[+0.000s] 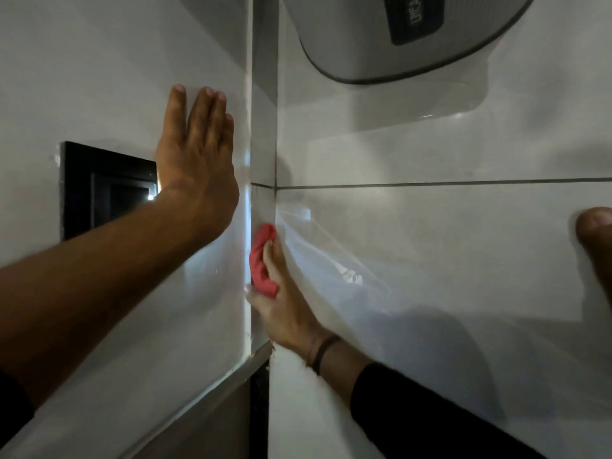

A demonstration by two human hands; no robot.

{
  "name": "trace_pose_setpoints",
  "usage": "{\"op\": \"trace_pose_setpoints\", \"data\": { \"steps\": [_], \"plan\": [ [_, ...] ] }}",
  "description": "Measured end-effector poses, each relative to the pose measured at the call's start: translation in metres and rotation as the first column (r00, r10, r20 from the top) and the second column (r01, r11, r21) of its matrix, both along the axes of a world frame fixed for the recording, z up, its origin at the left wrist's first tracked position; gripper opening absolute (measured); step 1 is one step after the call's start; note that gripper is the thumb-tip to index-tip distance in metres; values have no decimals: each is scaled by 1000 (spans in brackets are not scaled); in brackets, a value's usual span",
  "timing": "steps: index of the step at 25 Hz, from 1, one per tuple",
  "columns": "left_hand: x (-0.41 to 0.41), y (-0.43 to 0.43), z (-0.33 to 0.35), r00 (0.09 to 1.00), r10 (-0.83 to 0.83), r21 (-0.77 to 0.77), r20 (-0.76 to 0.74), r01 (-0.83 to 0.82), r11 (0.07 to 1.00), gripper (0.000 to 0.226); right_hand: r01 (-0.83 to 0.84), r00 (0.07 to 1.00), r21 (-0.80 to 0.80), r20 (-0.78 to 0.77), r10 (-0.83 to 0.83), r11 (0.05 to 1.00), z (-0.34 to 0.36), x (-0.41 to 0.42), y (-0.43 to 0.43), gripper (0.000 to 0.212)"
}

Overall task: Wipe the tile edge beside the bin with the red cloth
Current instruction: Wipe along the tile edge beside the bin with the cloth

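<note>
My right hand [284, 309] grips a bunched red cloth [261, 260] and presses it into the narrow tile edge [263, 154] where two glossy white walls meet, just below a dark grout line. My left hand [195, 157] lies flat on the white panel to the left of that edge, fingers together and pointing up, holding nothing. A black band circles my right wrist, with a dark sleeve behind it.
A black recessed rectangular opening [99, 190] sits in the left panel beside my left wrist. A grey wall-mounted unit [397, 38] hangs at the upper right. A metal trim strip [205, 395] runs along the panel's lower edge. A fingertip reflection [592, 230] shows at the right.
</note>
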State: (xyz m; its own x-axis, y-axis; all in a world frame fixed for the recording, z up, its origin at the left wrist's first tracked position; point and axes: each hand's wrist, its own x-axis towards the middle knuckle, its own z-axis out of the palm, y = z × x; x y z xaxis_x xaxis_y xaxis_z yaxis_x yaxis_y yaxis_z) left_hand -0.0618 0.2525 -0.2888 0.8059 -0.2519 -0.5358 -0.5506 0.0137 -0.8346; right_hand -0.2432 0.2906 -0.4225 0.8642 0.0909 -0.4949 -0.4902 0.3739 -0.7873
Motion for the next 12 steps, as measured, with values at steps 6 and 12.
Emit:
{"op": "trace_pose_setpoints", "data": {
  "steps": [6, 12],
  "plan": [
    [-2, -3, -4, 1000, 13, 12, 11, -13, 1000, 83, -65, 997, -29, -31, 64, 997, 5, -51, 27, 97],
    [-2, -1, -1, 1000, 2, 10, 5, -2, 1000, 81, -28, 999, 20, -30, 28, 999, 7, -62, 33, 93]
  ]
}}
